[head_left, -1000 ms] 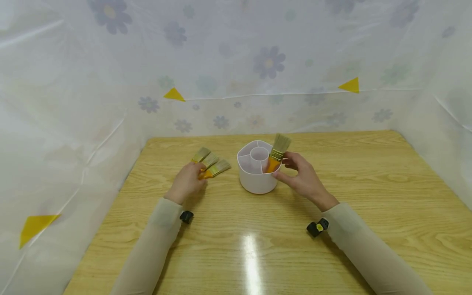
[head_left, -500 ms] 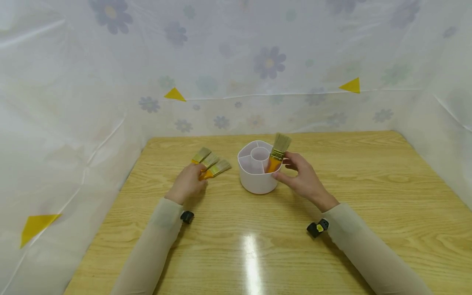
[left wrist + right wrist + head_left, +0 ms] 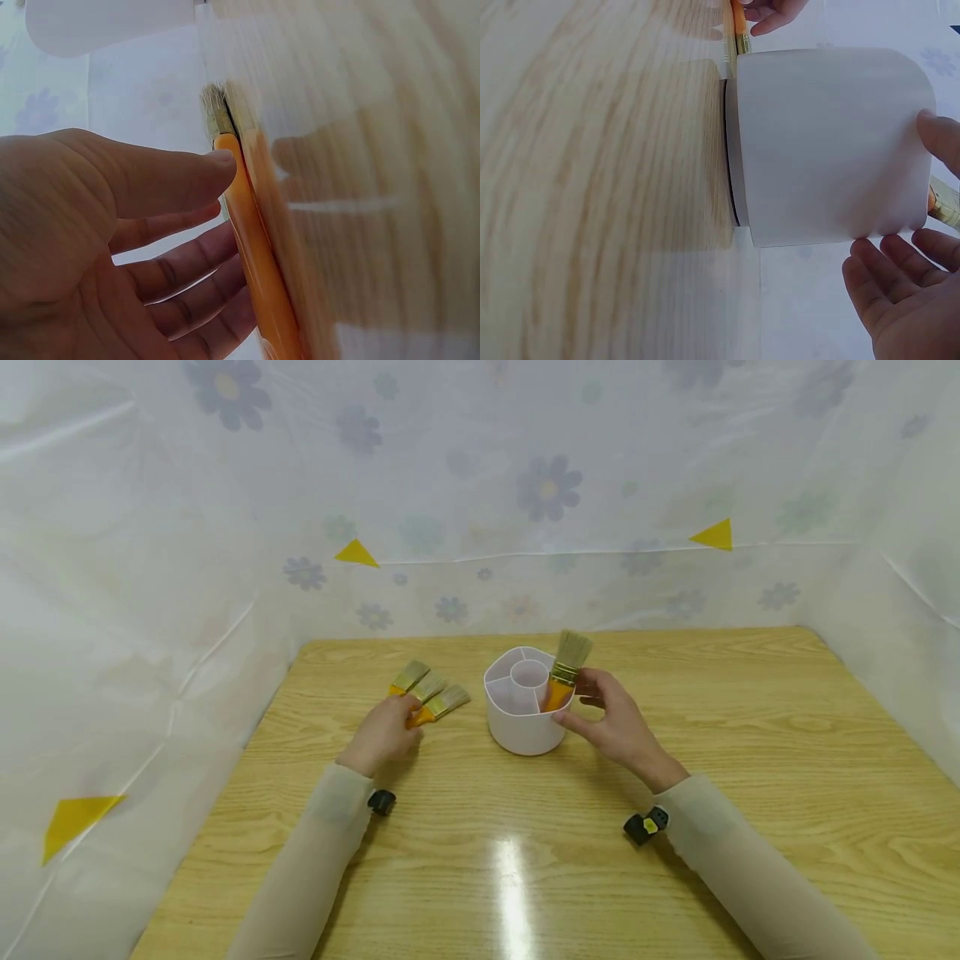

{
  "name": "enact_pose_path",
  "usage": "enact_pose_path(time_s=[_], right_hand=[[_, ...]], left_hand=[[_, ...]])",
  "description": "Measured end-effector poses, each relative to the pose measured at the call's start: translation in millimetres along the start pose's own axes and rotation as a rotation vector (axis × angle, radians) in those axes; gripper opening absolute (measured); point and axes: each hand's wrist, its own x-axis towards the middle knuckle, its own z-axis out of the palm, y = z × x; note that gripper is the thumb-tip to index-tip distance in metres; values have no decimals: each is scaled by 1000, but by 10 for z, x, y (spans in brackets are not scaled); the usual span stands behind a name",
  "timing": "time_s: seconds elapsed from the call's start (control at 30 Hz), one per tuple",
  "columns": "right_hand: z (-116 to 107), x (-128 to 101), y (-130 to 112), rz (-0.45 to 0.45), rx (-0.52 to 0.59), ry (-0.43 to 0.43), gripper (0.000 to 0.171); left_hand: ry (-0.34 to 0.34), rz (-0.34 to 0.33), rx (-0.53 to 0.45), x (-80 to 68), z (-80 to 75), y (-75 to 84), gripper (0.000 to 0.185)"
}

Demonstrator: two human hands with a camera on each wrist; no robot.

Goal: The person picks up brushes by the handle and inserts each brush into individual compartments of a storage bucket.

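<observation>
The white holder (image 3: 522,714) stands upright near the middle of the tabletop (image 3: 750,752), a round pot split into sections around a central tube, so a brush dropped in handle first stays propped with its bristles up. One paintbrush (image 3: 565,672) stands that way in the right-hand section, orange handle down, leaning a little to the right against the rim.

The right hand (image 3: 617,720) is at the holder's right side. Its fingers are loosely curved and only lightly closed, with the thumb against the wall and the fingertips up by the brush; it looks to me as though it steadies the pot rather than grips it, though I cannot tell whether a finger touches the handle.

To the left, three brushes (image 3: 429,691) lie flat, fanned out with bristles pointing far and right. The left hand (image 3: 382,732) rests over their orange handles, fingers relaxed and fairly straight, thumb tip touching one handle (image 3: 251,255); nothing is clasped or lifted.

Counting: four brushes in all, one holder, two hands.
</observation>
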Motion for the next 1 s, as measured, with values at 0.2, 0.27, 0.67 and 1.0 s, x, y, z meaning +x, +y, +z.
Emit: enact_pose_path(time_s=[0.2, 0.27, 0.67, 1.0], right_hand=[[27, 48, 244, 5, 4, 5, 67], [34, 59, 324, 7, 1, 5, 68], [38, 61, 364, 2, 23, 10, 69], [44, 73, 389, -1, 1, 14, 71]], left_hand=[[-11, -5, 19, 10, 8, 1, 38], [-17, -5, 22, 16, 10, 0, 37], [-51, -8, -4, 23, -5, 8, 37], [-61, -9, -35, 14, -1, 15, 43]])
